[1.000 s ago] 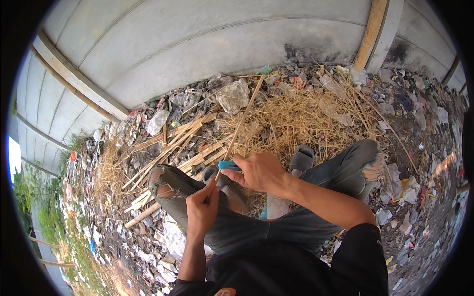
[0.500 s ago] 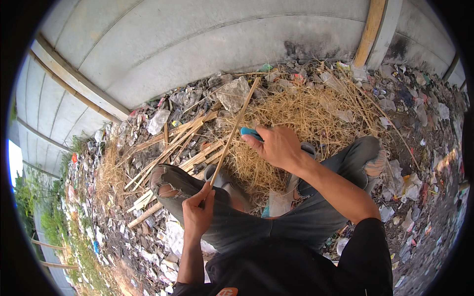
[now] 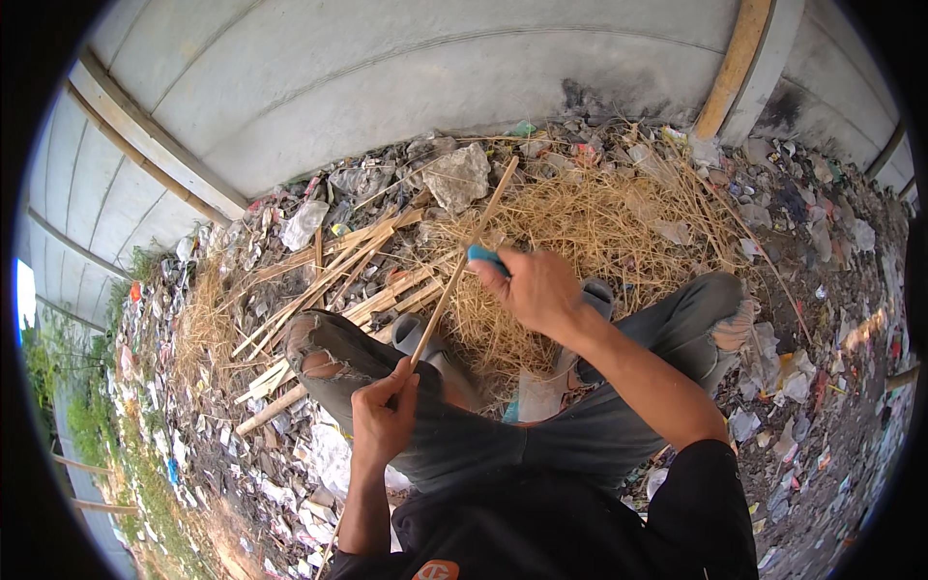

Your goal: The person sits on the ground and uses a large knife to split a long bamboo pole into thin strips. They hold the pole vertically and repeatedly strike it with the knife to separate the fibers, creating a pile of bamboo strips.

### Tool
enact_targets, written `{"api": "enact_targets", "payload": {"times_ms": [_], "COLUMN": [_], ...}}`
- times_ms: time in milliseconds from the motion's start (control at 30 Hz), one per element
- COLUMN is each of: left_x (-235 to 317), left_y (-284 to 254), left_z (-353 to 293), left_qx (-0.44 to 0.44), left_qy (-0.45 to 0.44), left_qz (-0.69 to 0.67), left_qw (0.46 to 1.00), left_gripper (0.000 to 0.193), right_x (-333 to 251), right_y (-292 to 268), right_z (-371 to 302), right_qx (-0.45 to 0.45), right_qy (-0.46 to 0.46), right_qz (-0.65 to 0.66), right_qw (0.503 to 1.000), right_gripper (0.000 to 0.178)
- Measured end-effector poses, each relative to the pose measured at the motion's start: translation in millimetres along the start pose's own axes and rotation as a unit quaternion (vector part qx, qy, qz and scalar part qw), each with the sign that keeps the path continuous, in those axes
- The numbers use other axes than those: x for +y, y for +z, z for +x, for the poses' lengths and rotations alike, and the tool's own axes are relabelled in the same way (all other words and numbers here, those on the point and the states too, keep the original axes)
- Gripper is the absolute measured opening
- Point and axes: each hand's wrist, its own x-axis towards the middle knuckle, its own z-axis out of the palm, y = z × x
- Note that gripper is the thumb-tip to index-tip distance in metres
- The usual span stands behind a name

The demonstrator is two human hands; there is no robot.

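Observation:
A long, thin bamboo strip [image 3: 445, 297] slants up and away from my left hand [image 3: 384, 418], whose thumb and fingers pinch its lower part above my left thigh. My right hand [image 3: 543, 290] is closed round a small blue-handled tool [image 3: 486, 257]. The blue end meets the strip above its middle. Any blade on the tool is too small or hidden to make out. Under the strip, between my sandalled feet, lies a heap of curly, straw-coloured shavings [image 3: 580, 222].
Several split bamboo strips [image 3: 338, 280] lie piled beyond my left knee. A pale stone chunk [image 3: 457, 179] rests near the grey panel wall [image 3: 406, 87]. Litter and plastic scraps [image 3: 773, 367] cover the ground around my crossed legs. A bamboo pole [image 3: 732, 68] leans on the wall.
The blue-handled tool has shifted slightly left and now meets the strip. My left hand keeps its pinch. The whole view has tilted a little.

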Motion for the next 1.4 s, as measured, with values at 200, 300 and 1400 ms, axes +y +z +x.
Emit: {"api": "enact_targets", "payload": {"times_ms": [200, 300, 1400], "left_x": [4, 2, -10], "left_y": [0, -12, -3], "left_z": [3, 0, -10], "left_qx": [0.007, -0.02, -0.147], "left_qy": [0.004, -0.003, -0.039], "left_qz": [-0.023, 0.015, -0.184], "left_qw": [1.0, 1.0, 0.971], "left_gripper": [0.027, 0.027, 0.028], "right_x": [-18, 13, -3], "right_y": [2, -9, -23], "right_z": [-14, 11, 15], "right_qx": [-0.013, 0.026, 0.044], "right_qy": [-0.085, 0.0, 0.144], "right_qz": [-0.044, -0.065, 0.458], "right_qw": [0.995, 0.998, 0.876], "right_gripper": [0.059, 0.059, 0.038]}}
